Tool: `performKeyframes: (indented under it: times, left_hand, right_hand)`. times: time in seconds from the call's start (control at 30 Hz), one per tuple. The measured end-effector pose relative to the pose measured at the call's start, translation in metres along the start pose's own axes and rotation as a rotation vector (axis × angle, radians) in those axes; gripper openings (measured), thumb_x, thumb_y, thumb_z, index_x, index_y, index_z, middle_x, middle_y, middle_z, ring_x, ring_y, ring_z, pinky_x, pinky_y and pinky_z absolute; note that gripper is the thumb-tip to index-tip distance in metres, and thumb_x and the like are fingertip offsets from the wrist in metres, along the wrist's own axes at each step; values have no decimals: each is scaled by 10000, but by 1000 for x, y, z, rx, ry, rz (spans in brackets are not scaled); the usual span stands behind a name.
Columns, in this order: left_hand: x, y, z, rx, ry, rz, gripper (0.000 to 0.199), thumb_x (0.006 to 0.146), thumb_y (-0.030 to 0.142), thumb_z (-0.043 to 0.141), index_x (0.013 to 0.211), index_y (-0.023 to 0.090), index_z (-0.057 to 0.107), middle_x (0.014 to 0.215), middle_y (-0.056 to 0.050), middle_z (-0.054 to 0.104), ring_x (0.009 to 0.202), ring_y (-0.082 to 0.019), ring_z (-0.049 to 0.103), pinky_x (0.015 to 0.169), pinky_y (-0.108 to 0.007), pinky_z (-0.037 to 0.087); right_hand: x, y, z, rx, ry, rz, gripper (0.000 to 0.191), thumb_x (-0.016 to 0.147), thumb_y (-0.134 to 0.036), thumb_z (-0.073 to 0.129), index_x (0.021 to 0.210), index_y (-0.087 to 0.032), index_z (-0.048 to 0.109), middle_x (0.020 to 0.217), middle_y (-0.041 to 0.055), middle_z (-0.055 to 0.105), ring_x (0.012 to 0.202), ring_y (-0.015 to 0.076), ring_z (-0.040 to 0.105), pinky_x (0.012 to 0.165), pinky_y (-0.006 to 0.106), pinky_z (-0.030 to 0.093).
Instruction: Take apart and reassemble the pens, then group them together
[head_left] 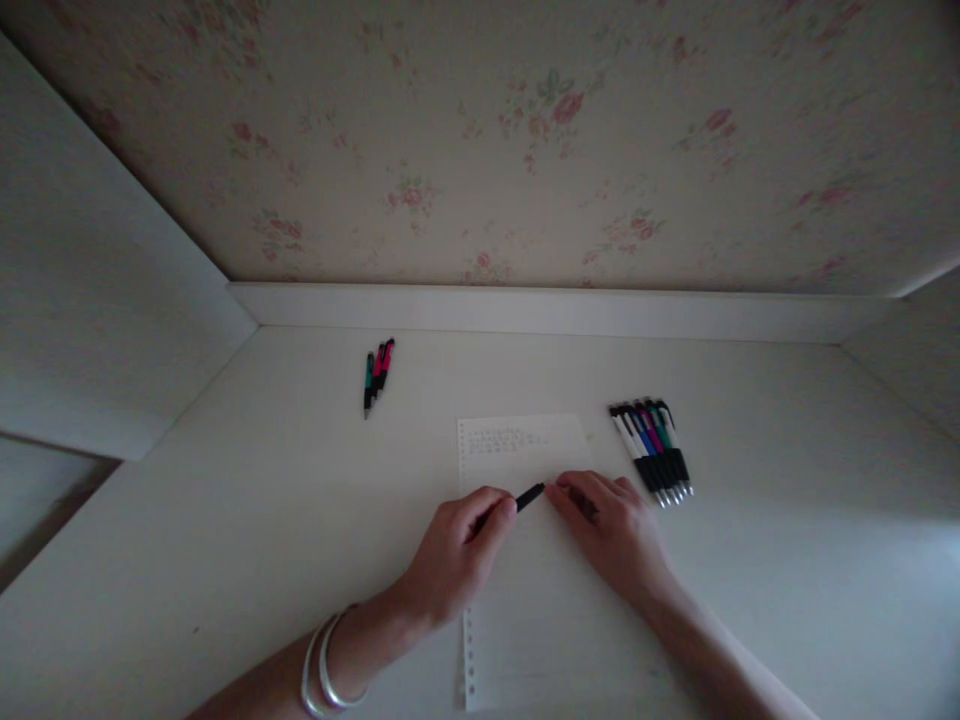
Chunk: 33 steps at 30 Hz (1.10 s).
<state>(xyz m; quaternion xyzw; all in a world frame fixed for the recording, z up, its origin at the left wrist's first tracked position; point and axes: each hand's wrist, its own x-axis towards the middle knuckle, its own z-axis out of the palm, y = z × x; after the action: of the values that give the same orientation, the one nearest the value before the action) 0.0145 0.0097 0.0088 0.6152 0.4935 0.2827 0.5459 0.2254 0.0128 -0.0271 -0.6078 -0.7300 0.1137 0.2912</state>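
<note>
Over the middle of the sheet of paper point(525, 640), my left hand point(461, 545) is closed around a pen point(530, 497). Only its black end sticks out past the thumb, tilted up to the right; the rest is hidden in the fingers. My right hand point(611, 530) is just beyond that end, thumb and fingertips pinched together. Whatever is between those fingertips is too small or hidden to make out. Lines of handwriting point(506, 438) run across the top of the paper, which has punched holes down its left edge.
To the right, a row of several pens point(652, 450) with black grips and silver tips lies side by side. Farther back on the left lie a few more pens point(378, 375), pink and green. The white desk point(262, 500) ends at a ledge point(525, 312) below floral wallpaper.
</note>
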Motion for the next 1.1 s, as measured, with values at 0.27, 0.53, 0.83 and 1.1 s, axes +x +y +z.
performKeyframes:
  times: [0.27,0.53,0.83,1.1]
  left_hand:
    - [1,2,0,-66,-3,-10,354,966,423,483,731,169,556,632,49,360,597,-106,320,536,-235,259]
    - [1,2,0,-80,19,-35,370,961,454,488,749,166,580,618,55,344,578,-103,312,520,-228,255]
    - [3,3,1,-21,3,-1,349,951,431,515,841,153,696,742,-4,624,727,-151,527,669,-235,400]
    - [4,1,1,13,-10,-10,386,948,463,516,797,148,678,647,32,501,631,-118,429,576,-226,319]
  right_hand:
    - [-1,-4,-2,30,-71,-175,196,961,-299,555,853,-206,690,722,7,698,628,167,613,690,326,400]
    - [-3,-9,-7,104,17,-285,91,938,-195,584,881,-195,655,708,17,693,593,154,597,654,322,420]
    - [-9,-26,-15,121,-18,-578,457,891,-115,612,1332,-178,510,1041,102,750,800,212,681,708,375,490]
    - [-9,-20,-11,198,4,-509,516,924,-63,529,1415,-207,463,1211,147,709,926,222,710,763,387,537]
